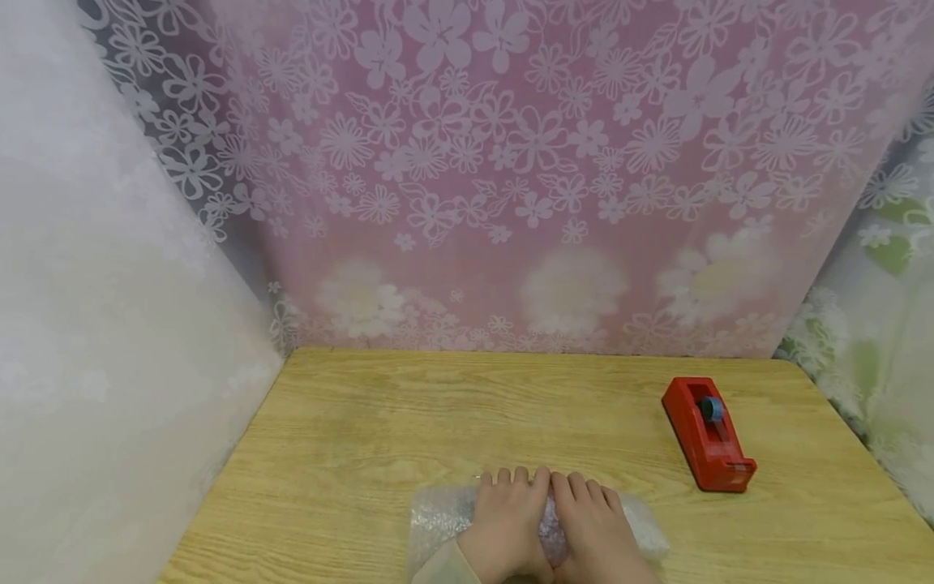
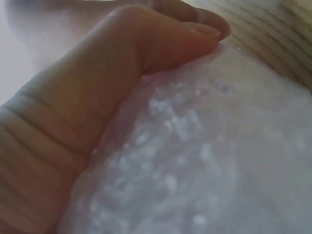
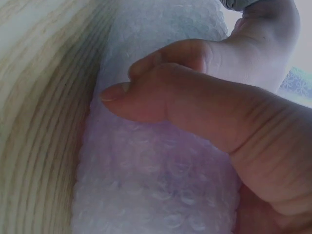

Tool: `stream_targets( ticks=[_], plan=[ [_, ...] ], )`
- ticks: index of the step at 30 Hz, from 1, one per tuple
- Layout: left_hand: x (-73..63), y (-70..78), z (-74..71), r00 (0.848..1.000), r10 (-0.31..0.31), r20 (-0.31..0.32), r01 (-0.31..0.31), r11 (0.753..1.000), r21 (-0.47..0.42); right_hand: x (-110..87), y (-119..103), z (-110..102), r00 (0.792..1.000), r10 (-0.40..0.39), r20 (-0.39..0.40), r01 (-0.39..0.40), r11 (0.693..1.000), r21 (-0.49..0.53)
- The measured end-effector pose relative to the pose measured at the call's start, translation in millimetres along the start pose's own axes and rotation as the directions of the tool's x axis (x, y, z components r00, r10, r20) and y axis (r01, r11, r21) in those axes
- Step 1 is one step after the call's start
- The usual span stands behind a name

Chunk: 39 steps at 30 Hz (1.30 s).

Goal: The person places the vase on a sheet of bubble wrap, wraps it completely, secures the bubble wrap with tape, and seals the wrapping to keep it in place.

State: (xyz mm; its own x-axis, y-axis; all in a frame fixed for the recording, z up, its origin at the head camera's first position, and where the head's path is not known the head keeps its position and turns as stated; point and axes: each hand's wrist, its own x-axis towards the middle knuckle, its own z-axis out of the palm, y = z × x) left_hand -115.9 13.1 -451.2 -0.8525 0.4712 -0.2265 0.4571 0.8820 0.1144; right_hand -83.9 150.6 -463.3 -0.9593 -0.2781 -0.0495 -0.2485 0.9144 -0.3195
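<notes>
A roll of clear bubble wrap lies across the near part of the table, with something purple showing through between the hands. My left hand grips the bundle from above, its fingers over the far side and its thumb on the near side. Right beside it, my right hand holds the bundle in the same way, the two hands touching. In the left wrist view the thumb presses along the bubble wrap. The right wrist view shows both thumbs close together on the wrap. What is wrapped inside cannot be made out.
A red tape dispenser with a small blue-rimmed roll of tape stands on the right of the wooden table. Pink floral cloth hangs behind the table's far edge, and pale cloth hangs along the left side.
</notes>
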Motion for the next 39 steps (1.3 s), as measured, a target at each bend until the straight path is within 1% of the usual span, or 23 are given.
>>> stream_targets(
  ticks=[5, 9, 12, 17, 19, 22, 25, 28, 31, 35, 39],
  plan=[
    [-3.3, 1.9, -1.2, 1.0, -0.004, -0.029, 0.004, 1.0, 0.022, 2.2, 1, -2, 1.0, 0.0, 0.018, 0.0, 1.0, -0.005],
    [-5.9, 5.3, -0.1, 0.998, -0.016, -0.066, 0.021, 0.997, 0.073, 5.0, 1, -4, 0.998, 0.034, 0.059, -0.035, 0.999, 0.009],
    [-7.4, 8.2, 3.5, 0.994, -0.018, -0.111, 0.032, 0.992, 0.126, 7.5, 2, -5, 0.993, 0.062, 0.099, -0.066, 0.997, 0.033],
    [-11.4, 11.0, 8.9, 0.976, 0.003, -0.217, 0.037, 0.983, 0.181, 9.3, 4, -7, 0.99, 0.062, 0.128, -0.069, 0.996, 0.056],
    [-12.5, 11.7, 10.2, 0.968, 0.007, -0.251, 0.042, 0.981, 0.19, 9.2, 4, -7, 0.99, 0.056, 0.129, -0.063, 0.996, 0.056],
    [-13.1, 12.2, 11.8, 0.959, 0.012, -0.285, 0.046, 0.979, 0.196, 9.3, 3, -9, 0.991, 0.049, 0.125, -0.056, 0.997, 0.055],
    [-12.8, 12.0, 14.0, 0.953, 0.02, -0.303, 0.042, 0.98, 0.196, 10.0, 3, -10, 0.99, 0.048, 0.13, -0.055, 0.997, 0.05],
    [-12.0, 11.4, 15.8, 0.954, 0.025, -0.3, 0.037, 0.979, 0.199, 11.2, 3, -12, 0.988, 0.057, 0.143, -0.065, 0.996, 0.055],
    [-11.9, 10.5, 17.3, 0.951, 0.038, -0.306, 0.027, 0.978, 0.206, 13.0, 4, -13, 0.987, 0.061, 0.151, -0.071, 0.996, 0.061],
    [-10.8, 9.7, 17.8, 0.945, 0.045, -0.324, 0.026, 0.976, 0.214, 15.7, 5, -14, 0.99, 0.044, 0.134, -0.051, 0.997, 0.051],
    [-9.7, 9.4, 17.5, 0.937, 0.047, -0.345, 0.027, 0.978, 0.206, 18.4, 7, -16, 0.991, 0.023, 0.133, -0.03, 0.998, 0.055]
  ],
)
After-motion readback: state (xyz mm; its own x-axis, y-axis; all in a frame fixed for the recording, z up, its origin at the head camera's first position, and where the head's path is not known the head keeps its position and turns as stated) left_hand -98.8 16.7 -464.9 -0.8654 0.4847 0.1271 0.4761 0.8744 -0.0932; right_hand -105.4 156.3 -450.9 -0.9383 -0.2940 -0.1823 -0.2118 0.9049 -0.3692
